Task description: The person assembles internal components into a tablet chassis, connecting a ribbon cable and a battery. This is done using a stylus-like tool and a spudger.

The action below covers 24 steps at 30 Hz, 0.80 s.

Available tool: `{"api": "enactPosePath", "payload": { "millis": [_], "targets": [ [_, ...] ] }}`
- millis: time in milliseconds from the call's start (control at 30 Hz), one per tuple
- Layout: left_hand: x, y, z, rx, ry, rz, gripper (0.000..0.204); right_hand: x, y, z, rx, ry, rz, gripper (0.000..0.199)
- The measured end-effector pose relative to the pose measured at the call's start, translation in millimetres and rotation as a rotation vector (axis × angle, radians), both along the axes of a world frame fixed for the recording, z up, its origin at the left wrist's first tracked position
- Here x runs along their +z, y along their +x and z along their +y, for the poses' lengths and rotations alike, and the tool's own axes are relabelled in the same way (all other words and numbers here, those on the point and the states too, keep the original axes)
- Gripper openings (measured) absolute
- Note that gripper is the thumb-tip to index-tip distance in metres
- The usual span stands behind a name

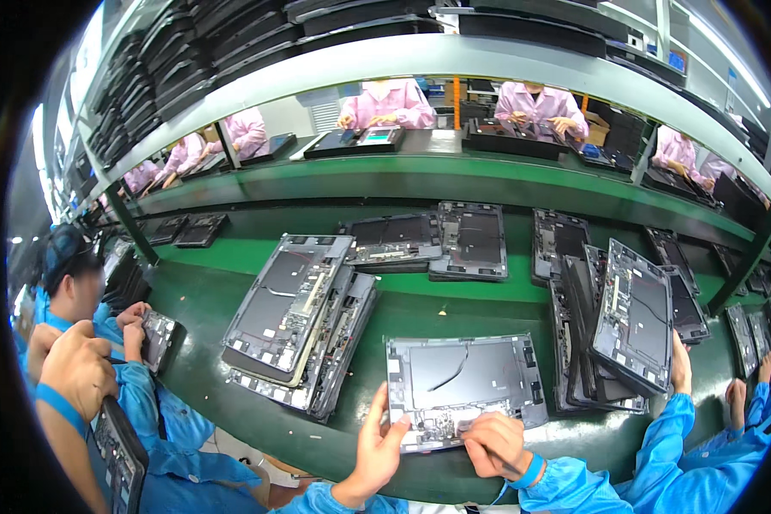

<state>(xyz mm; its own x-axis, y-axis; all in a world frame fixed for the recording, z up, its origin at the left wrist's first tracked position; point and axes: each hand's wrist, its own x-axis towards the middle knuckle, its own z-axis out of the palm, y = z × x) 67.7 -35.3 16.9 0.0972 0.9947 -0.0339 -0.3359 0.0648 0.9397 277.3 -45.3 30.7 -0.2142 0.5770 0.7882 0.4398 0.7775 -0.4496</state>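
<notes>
grey open tablet chassis [464, 387], dark panel, black cable, lying flat

Chassis stack [300, 330] left of tray [463, 385]

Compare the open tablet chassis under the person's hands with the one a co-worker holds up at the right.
The tablet chassis under the left hand and right hand lies flat and alone on the green bench. The held-up chassis stands tilted on edge against a leaning stack. Both are grey, open-backed shells.
</notes>
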Motion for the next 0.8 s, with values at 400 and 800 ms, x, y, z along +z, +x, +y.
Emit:
{"api": "enactPosePath", "payload": {
  "millis": [400,800],
  "targets": [
    [100,-109,55,0.842,0.265,-0.061,0.058,-3,21,-23,-0.067,0.042,-0.107,0.014],
    [53,7,-30,0.170,0.725,1.068,0.103,-5,26,-19,-0.038,-0.068,-0.040,0.012]
  ]
}}
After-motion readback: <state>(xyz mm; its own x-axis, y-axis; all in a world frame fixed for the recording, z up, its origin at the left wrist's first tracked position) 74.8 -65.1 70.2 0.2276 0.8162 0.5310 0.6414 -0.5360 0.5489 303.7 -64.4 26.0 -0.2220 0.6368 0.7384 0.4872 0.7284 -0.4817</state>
